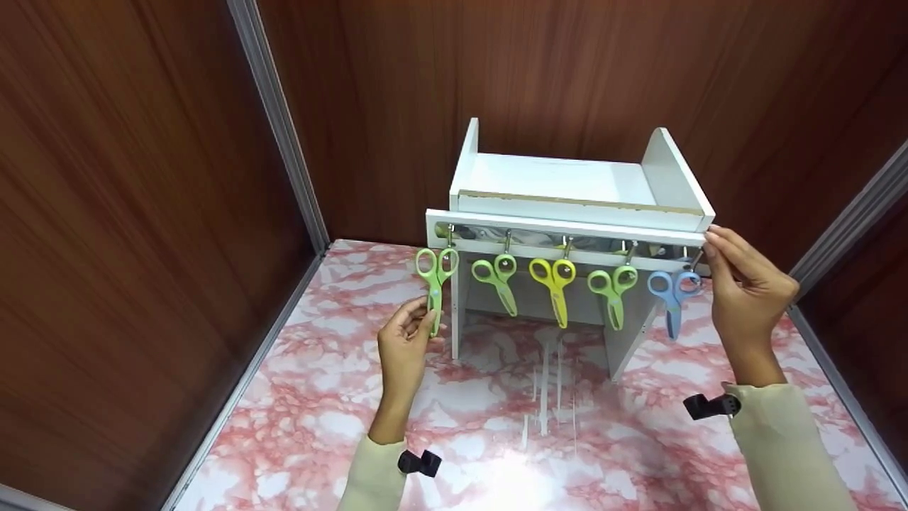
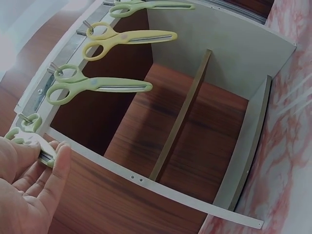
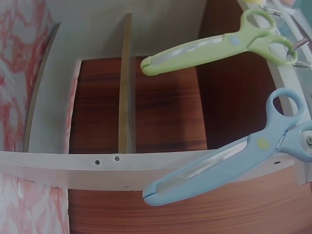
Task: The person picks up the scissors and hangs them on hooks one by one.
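A white hook rail (image 1: 553, 225) runs along the front of a white shelf unit (image 1: 582, 204). My left hand (image 1: 403, 344) pinches the blade end of the leftmost green scissors (image 1: 434, 289), whose handle loop is at a hook. To its right hang another green pair of scissors (image 1: 505, 287), yellow scissors (image 1: 557, 294), a third green pair of scissors (image 1: 615, 301) and blue scissors (image 1: 673, 305), blades down. My right hand (image 1: 750, 294) holds the rail's right end between thumb and fingers, beside the blue scissors. In the right wrist view, the blue scissors (image 3: 219, 163) hang nearest.
The shelf unit stands on a red-and-white marbled table (image 1: 319, 397), with its side panel (image 2: 161, 195) and a crossbar (image 2: 183, 112) below the rail. Brown wood-grain walls (image 1: 383, 85) with grey metal edging (image 1: 280, 121) enclose the table. White streaks mark the tabletop.
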The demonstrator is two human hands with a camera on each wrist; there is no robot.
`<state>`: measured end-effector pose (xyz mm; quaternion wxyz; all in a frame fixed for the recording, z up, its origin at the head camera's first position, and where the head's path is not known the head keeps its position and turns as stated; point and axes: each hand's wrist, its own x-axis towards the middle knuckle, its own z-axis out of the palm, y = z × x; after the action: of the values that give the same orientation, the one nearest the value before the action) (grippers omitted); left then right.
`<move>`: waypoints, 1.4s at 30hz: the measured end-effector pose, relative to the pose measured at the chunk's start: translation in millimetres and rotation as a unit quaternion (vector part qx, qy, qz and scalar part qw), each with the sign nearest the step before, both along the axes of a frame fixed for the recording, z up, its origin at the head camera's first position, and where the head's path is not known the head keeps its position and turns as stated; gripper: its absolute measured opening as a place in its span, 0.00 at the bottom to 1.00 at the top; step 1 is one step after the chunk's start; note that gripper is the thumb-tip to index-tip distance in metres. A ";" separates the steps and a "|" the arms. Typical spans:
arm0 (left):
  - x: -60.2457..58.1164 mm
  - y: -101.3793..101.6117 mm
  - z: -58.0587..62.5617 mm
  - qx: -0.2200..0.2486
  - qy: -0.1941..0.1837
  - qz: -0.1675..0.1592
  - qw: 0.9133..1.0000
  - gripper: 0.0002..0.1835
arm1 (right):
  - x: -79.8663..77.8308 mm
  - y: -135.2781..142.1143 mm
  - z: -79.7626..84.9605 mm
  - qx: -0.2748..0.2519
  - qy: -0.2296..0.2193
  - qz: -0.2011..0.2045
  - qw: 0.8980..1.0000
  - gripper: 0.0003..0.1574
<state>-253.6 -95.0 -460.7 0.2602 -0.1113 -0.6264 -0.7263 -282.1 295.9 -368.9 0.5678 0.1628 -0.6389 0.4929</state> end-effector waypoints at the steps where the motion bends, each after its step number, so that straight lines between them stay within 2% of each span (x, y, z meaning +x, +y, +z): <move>1: 0.3 0.1 0.2 0.001 -0.001 0.001 1.000 0.12 | 0.0 0.0 0.0 0.000 0.000 0.001 1.000 0.09; 4: -0.7 0.5 -1.7 0.003 -0.006 -0.004 1.000 0.13 | 0.1 0.0 0.0 0.000 -0.001 0.000 1.000 0.09; 11: -14.2 0.0 -21.9 0.005 -0.023 -0.014 1.000 0.19 | 0.3 0.1 -0.1 0.000 0.000 -0.002 1.000 0.09; 16: -16.6 -1.0 -28.8 -0.010 -0.016 -0.014 1.000 0.23 | -0.1 -0.6 -0.1 -0.002 0.005 -0.002 1.000 0.09; 22: -17.8 -1.8 -32.6 -0.028 -0.015 -0.020 0.999 0.24 | 0.5 -0.7 0.3 -0.004 0.004 -0.004 1.000 0.09; 42: -20.4 4.6 -42.2 -0.047 -0.061 -0.043 0.996 0.29 | -0.3 1.1 -0.7 0.005 0.000 0.000 1.000 0.10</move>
<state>-274.0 -90.4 -503.0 0.1849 -0.1055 -0.6691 -0.7120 -282.5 297.0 -369.6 0.5669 0.1660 -0.6414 0.4897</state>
